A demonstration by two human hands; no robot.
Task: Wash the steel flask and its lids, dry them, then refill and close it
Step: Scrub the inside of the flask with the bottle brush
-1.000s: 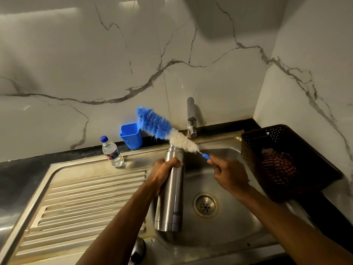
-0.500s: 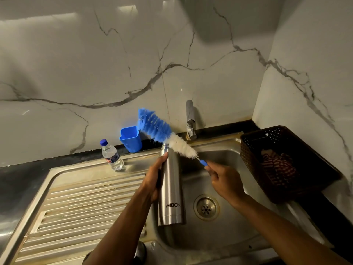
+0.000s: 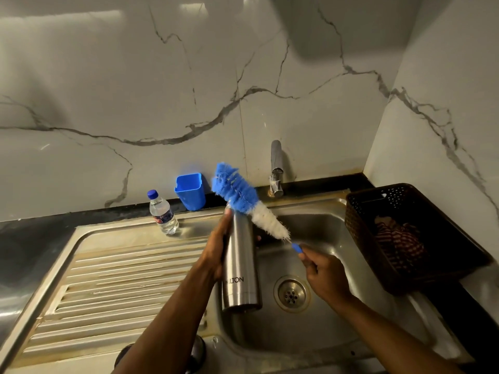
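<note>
Steel flask held roughly upright over the left edge of the sink basin, base low, open neck at the top, brand lettering facing the camera. Left hand wrapped round the flask's upper half from the left, thumb up by the neck, fingertips just showing past the right side. Right hand above the basin, fingers curled and pinching the blue handle of a bottle brush. Brush slanted up and to the left: white bristles nearest the handle, blue bristles at the far end, crossing in front of the flask's mouth and outside the flask. Whether bristles touch the rim: cannot tell.

Drain in the basin floor, just right of the flask's base. Tap at the back of the sink, behind the brush. Ribbed draining board to the left. Small plastic water bottle with a blue cap standing at the back of the draining board. Blue plastic cup on the dark counter against the marble wall, between water bottle and brush head. Dark perforated basket right of the basin, with a red and white striped cloth inside. Rounded dark object at the front edge of the sink, partly hidden behind the left forearm; too hidden to identify.
</note>
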